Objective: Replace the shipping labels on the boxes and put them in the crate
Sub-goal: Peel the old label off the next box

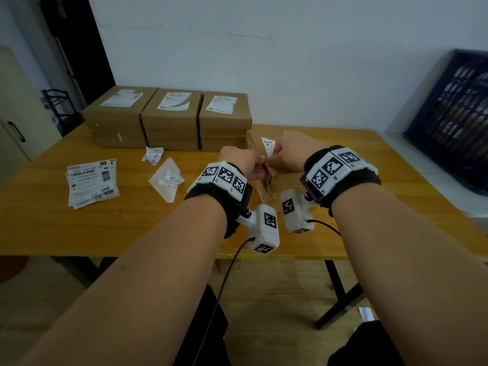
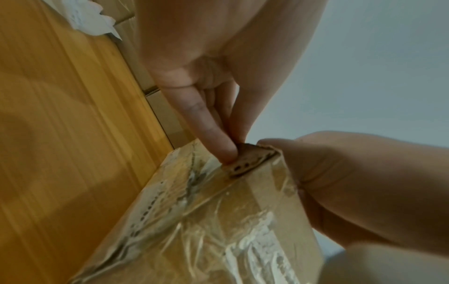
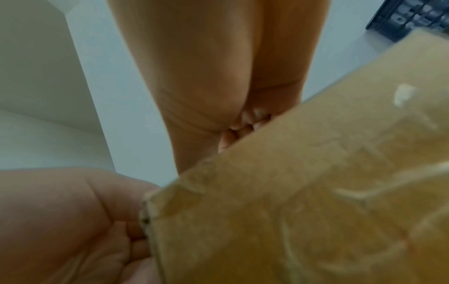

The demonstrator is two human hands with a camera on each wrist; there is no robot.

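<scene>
— That dark crate at the right edge — anything in it?
— Can't tell from here.
— The tilted box?
— Mid-frame on the table, long axis running away toward the wall. Left hand grips its near corner; right hand pinches the label on top.

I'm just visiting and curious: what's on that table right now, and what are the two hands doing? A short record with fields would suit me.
Held box: small taped cardboard box, at both hands
Left hand: grips the box's near corner
Right hand: fingers curled at the box's top edge by its white label; exact grip hidden
Waiting boxes: three labelled boxes in a row at the table's far edge
Fresh labels: stack of label sheets, left
Scraps: crumpled paper, backing sheet
Crate: dark crate, far right, off the table
</scene>
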